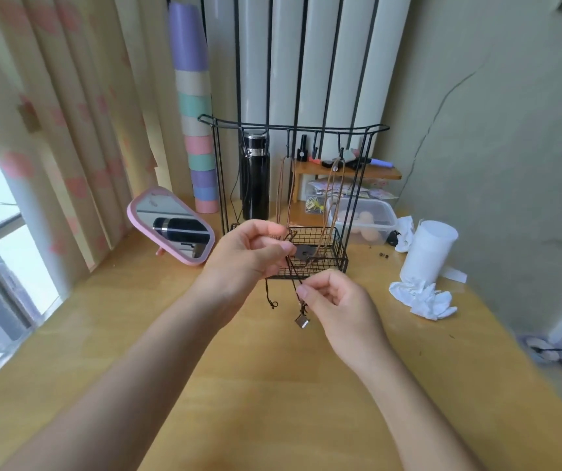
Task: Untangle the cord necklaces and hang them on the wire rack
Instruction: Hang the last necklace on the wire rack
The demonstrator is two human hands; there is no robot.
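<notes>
A left hand (249, 254) and a right hand (339, 300) are held above the pale wooden desk (272, 385), just in front of the black wire rack (362, 185). Between them runs a thin dark cord necklace (291, 271). The left fingers (284, 248) are curled and pinch its upper part; the right fingers (303, 292) pinch it lower down, just above a small square metal pendant (302, 321).

The cord's long axis is close to vertical, slanting down and slightly to the right from the left hand to the right. The pendant hangs at the bottom, clear of the desk. A loose knotted cord end (273, 304) dangles below the left hand.

Two brown cord necklaces (335, 188) hang straight down from the rack's hooks, their lower loops reaching into its mesh basket (339, 246).

A tall black flask (255, 185) stands behind the rack, and a pink-framed mirror (170, 226) leans to its left. Printed papers (333, 188) under a small wooden shelf (379, 172) are too small to read.
</notes>
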